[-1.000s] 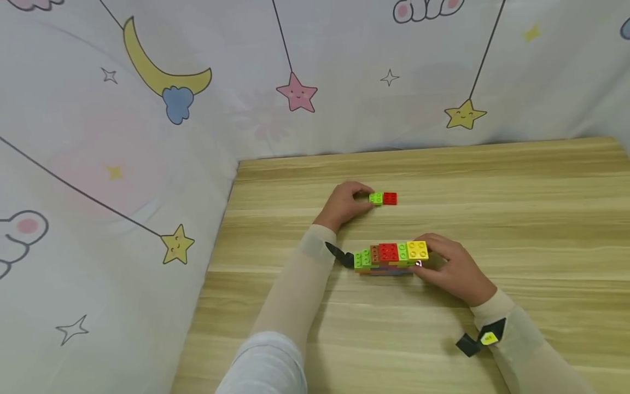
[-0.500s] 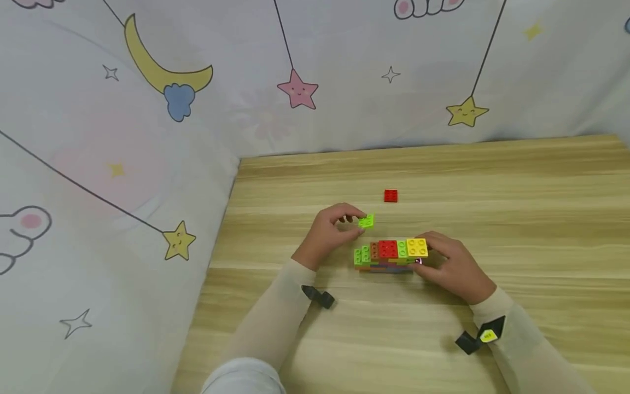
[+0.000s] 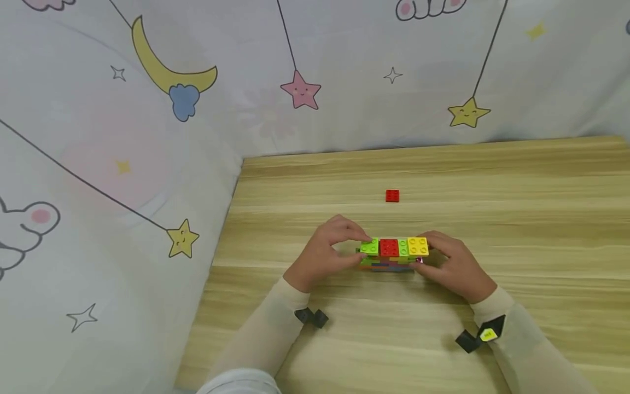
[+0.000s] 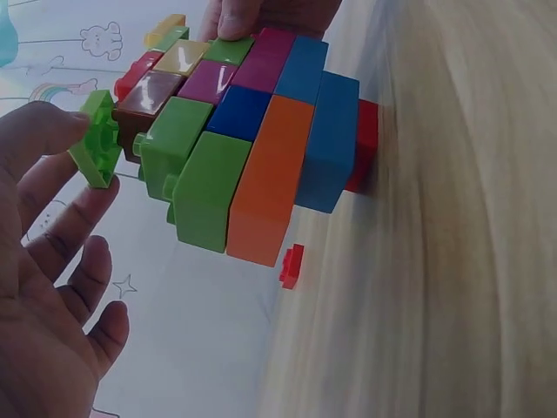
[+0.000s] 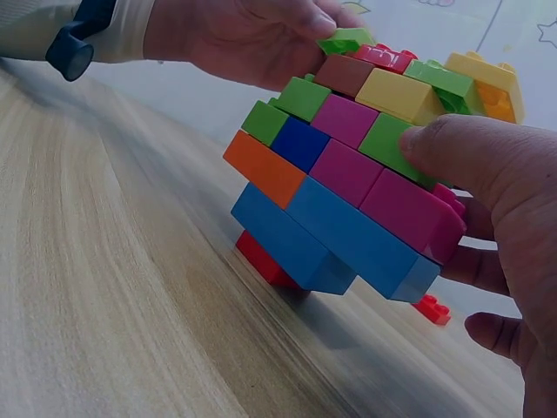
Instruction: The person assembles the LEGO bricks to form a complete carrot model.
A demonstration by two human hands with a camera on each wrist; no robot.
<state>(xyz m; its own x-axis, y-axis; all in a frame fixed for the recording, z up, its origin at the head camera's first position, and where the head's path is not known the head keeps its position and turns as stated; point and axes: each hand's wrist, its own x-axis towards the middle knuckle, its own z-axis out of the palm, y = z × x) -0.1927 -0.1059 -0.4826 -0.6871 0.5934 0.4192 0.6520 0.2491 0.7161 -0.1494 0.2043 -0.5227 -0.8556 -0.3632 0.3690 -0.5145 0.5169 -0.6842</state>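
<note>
A structure of stacked toy building bricks [image 5: 344,170] stands on the table, with a narrow red brick [image 5: 265,261] at the bottom and wider rows above. Thumb and fingers of my left hand [image 3: 320,254] pinch a green building brick [image 4: 97,144] at the structure's upper left end. Its hollow underside shows beside the brown brick [image 4: 150,97] in the left wrist view; whether they touch I cannot tell. My right hand [image 3: 455,268] holds the structure's right end, its thumb on a green brick [image 5: 392,146] in the side. A yellow brick [image 3: 418,246] tops that end.
Behind the structure, a loose red brick [image 3: 392,196] lies on the wooden table [image 3: 517,219]. A white printed cloth [image 3: 344,120] hangs along the table's back and left edges.
My left hand has picked up the green brick from beside the loose red one and brought it toward me, over the structure's left end. The right hand has stayed in place.
</note>
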